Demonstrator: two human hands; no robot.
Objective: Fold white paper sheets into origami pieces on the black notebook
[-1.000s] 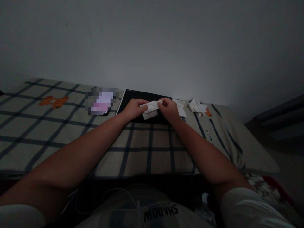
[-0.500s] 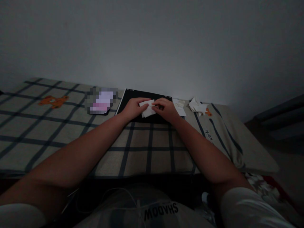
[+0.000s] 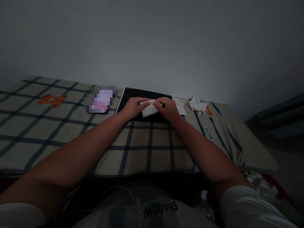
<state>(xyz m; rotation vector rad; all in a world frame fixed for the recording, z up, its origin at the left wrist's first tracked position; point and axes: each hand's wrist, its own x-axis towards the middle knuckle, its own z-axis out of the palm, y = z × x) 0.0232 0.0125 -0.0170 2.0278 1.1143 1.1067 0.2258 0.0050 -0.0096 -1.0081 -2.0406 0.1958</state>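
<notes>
A small folded piece of white paper (image 3: 149, 110) is held between my two hands, above a black spiral-type notebook or pad (image 3: 135, 94). My left hand (image 3: 133, 106) grips the paper's left side, thumb on top and fingers behind. On the other side, my right hand (image 3: 168, 108) pinches the paper's right edge between thumb and fingers. Both thumbs lie near each other on the paper. The fingers behind it are partly hidden.
A lit phone (image 3: 102, 100), partly blurred out, lies left of the notebook. White paper pieces (image 3: 180, 107) and a crumpled paper heap (image 3: 198, 105) are to the right. A checked cloth (image 3: 140, 136) covers the table, with a wall (image 3: 152, 47) behind.
My right thumb and fingers have shifted slightly on the paper and now press against its upper right edge. My left hand stays about where it was.
</notes>
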